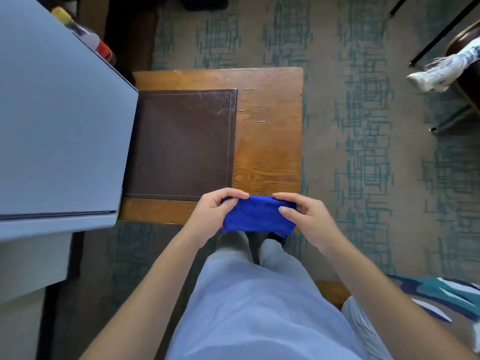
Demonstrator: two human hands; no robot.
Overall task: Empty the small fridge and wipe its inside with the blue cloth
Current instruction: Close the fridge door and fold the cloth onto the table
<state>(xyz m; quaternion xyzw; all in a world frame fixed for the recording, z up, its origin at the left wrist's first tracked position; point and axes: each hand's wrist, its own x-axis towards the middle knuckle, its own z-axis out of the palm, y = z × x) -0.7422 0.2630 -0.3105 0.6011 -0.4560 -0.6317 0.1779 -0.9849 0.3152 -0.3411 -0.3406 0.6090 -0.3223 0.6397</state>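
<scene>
Blue cloth (255,214), folded, fuzzy, pinched between left hand (214,213), right hand (302,216)

Large grey box-shaped fridge (59,120) — cut off by the left and top edges; its inside cannot be seen. It covers the left part of the wooden desk (270,131) and its dark brown inset pad (181,144). Bottles with yellow and red parts (85,35) beyond the fridge — blurred, mostly hidden. Folded blue cloth (255,215): both ends concealed under the fingers (233,194). Whitish fringed fabric (441,68) at upper right runs out of frame.
</scene>
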